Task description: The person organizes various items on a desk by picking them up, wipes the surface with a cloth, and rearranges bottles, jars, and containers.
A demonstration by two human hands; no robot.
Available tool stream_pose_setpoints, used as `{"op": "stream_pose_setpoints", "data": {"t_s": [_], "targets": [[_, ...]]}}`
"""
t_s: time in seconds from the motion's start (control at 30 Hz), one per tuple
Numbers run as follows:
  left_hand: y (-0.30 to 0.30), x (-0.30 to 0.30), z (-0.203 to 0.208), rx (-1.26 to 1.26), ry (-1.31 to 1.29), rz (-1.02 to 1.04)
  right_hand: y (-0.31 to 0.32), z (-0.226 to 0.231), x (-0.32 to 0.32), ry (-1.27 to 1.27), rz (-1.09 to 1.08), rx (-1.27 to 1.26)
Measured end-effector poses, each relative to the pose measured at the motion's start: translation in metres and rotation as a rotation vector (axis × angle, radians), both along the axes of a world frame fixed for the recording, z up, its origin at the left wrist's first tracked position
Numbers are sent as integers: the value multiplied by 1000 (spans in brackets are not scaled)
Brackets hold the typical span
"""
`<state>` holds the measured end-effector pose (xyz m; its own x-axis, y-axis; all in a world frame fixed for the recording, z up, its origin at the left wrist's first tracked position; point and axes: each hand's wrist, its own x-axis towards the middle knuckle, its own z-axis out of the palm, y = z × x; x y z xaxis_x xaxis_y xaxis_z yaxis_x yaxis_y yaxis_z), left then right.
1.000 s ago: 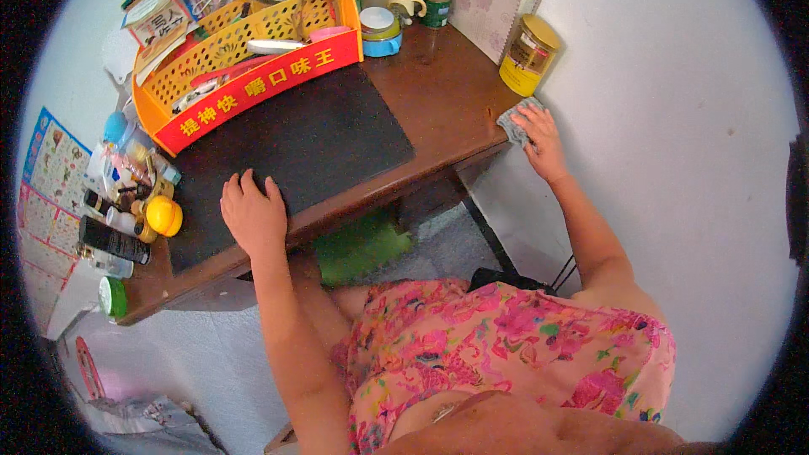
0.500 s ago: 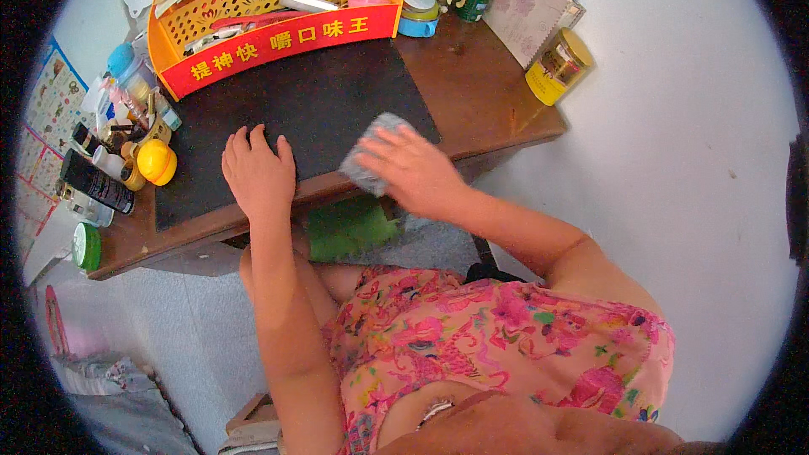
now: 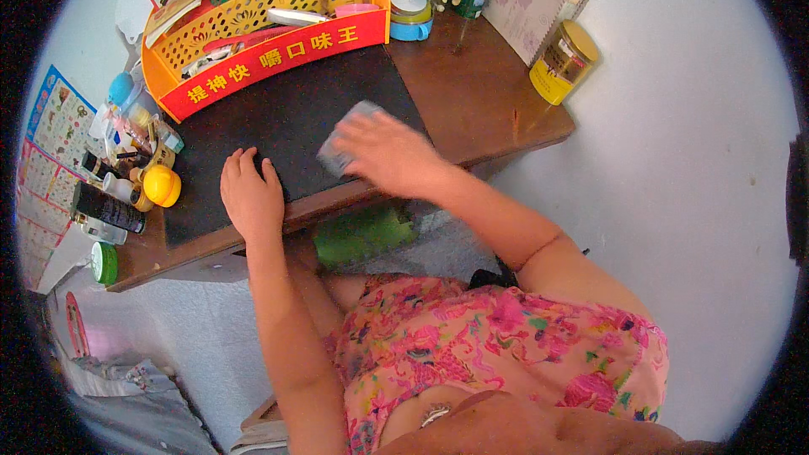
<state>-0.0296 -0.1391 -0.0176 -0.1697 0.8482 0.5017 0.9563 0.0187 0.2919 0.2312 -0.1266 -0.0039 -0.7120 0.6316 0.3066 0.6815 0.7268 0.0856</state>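
Note:
A light grey-blue cloth (image 3: 334, 157) lies under my right hand (image 3: 386, 154), which presses it against the black mat (image 3: 337, 84) on the wooden desk. That hand is slightly blurred, and its fingers lie over the cloth. My left hand (image 3: 253, 198) rests at the mat's front edge with its fingers stretched out and nothing in it. Behind both hands, a yellow plastic basket (image 3: 190, 46) with a red front panel stands on the desk, filled with small items.
Bottles, a black tube (image 3: 109, 206), a yellow round container (image 3: 162, 186) and a green-lidded jar (image 3: 104, 263) crowd the left side. At the right stand a blue-based jar (image 3: 410, 15), a spiral notebook (image 3: 531, 4) and a yellow-labelled jar (image 3: 563, 63) near the desk's edge (image 3: 506, 147).
My right hand has slid the cloth a little to the left across the mat. My left hand stays near the front edge. The whole view has shifted slightly.

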Motion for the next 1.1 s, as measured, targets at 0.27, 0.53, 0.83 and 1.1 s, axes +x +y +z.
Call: {"op": "stream_pose_setpoints", "data": {"t_s": [0.27, 0.53, 0.83, 1.1], "targets": [[-3, 6, 6, -10, 23, 20, 58, -10, 186, 113, -569, -31], [-2, 6, 3, 29, 19, 21, 52, -1, 156, 167, -497, -72], [0, 6, -6, 68, 41, 8, 22, 9, 16, 95, -56, -146], [-1, 3, -7, 134, 16, 10, 133, 8, -22, 49, -248, -90]]}}
